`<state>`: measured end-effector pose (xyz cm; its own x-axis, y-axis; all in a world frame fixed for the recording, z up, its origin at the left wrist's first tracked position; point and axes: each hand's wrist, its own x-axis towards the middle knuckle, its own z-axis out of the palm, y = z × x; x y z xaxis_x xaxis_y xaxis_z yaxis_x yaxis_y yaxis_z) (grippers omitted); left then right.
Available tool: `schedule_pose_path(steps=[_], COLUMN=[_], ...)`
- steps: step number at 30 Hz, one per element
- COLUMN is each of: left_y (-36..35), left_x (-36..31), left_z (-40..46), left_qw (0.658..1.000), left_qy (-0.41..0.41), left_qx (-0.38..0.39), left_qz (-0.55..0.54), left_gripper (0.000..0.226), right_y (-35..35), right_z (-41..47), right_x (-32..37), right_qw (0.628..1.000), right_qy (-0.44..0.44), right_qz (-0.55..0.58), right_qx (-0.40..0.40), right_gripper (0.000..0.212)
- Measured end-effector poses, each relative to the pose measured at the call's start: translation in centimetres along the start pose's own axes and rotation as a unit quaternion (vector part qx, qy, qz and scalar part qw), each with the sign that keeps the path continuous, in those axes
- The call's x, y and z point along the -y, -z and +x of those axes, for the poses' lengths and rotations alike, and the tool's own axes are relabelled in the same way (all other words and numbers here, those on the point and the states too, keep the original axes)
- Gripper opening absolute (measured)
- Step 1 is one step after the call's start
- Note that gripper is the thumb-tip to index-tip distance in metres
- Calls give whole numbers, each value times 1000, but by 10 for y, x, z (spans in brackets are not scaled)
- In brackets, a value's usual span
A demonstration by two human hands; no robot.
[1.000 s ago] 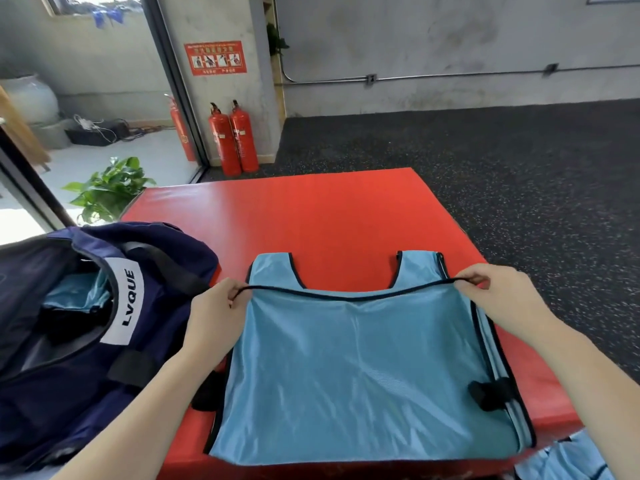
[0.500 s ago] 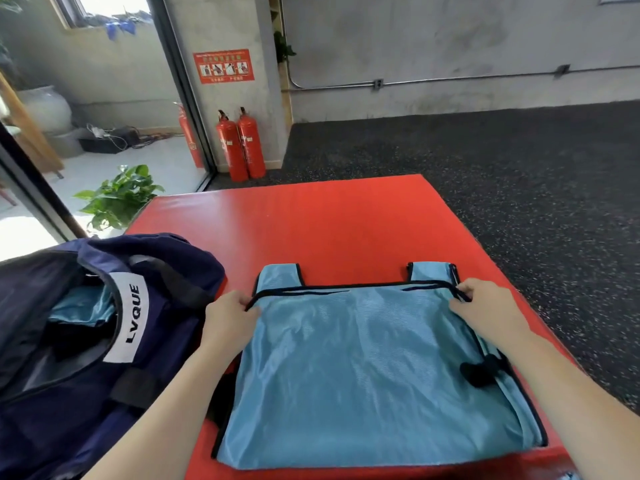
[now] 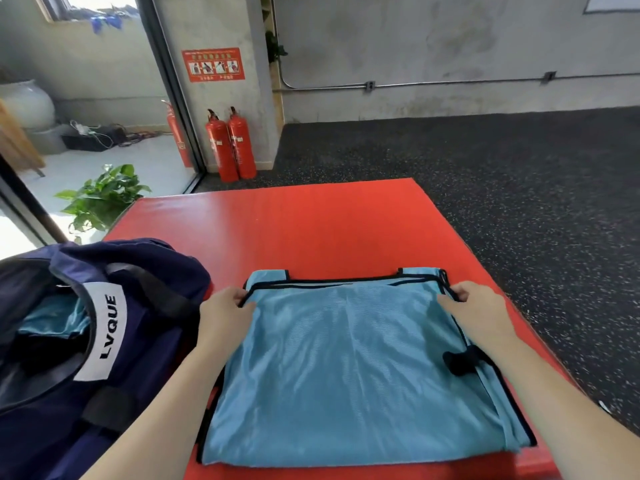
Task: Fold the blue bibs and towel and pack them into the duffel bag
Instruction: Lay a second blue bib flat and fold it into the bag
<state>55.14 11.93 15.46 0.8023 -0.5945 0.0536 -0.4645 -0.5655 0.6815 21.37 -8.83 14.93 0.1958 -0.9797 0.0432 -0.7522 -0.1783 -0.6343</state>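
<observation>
A light blue mesh bib (image 3: 349,368) with black trim lies folded in half on the red mat (image 3: 311,230), its shoulder straps peeking out at the far edge. My left hand (image 3: 225,317) pinches the bib's far left corner. At the far right corner, my right hand (image 3: 478,313) pinches the black trim. A navy duffel bag (image 3: 145,306) marked LVQUE sits open to the left, with light blue fabric (image 3: 52,320) showing inside it.
Dark speckled floor (image 3: 519,188) surrounds the mat on the right and beyond. Two red fire extinguishers (image 3: 230,143) stand by a concrete pillar. A potted plant (image 3: 100,199) sits past the mat's left corner.
Both hands carried the bib's folded edge away from me and lowered it onto the straps, so less of the straps shows. The edge now lies flat on the mat.
</observation>
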Motion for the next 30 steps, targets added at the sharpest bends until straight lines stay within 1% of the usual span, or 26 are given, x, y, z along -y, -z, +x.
schedule_pose_path(steps=[1,3,6,8,10,13,15,16,18,20,23,26,30], left_y=[1,3,8,9,6,-2,-3,-2,1,3,6,5,0], left_x=[-2,-5,-13,-16,-15,-6,-3,-3,-3,0,3,2,-8], left_z=[-1,-2,1,4,6,10,12,13,15,16,15,10,4], left_qw=[1000,999,993,988,989,995,995,996,999,999,998,1000,992], left_qy=[-5,-8,0,9,19,41,40,39,40,48,53,14,-27], left_qx=[-11,-44,-86,-99,-84,-34,-23,-15,4,18,27,-12,-83], left_qz=[5,-5,-79,-119,-117,-89,-88,-85,-36,16,23,3,-87], left_gripper=[15,13,13,13,12,19,17,14,3,15,21,10,11], right_y=[1,3,9,8,4,-3,-4,-4,-2,-1,-1,-1,-2], right_z=[0,0,3,5,8,11,12,13,12,12,9,9,11], right_x=[-1,-2,2,6,7,0,-5,-7,-10,-14,-20,-22,-23], right_qw=[1000,999,993,990,990,997,999,999,1000,1000,1000,1000,999], right_qy=[0,5,10,17,15,7,11,16,23,24,17,15,17], right_qz=[10,45,102,123,128,79,42,25,5,5,12,10,12], right_qx=[-5,-22,-54,-63,-59,-10,14,16,10,1,-7,-12,-25], right_gripper=[10,5,3,2,3,18,25,25,19,6,6,7,10])
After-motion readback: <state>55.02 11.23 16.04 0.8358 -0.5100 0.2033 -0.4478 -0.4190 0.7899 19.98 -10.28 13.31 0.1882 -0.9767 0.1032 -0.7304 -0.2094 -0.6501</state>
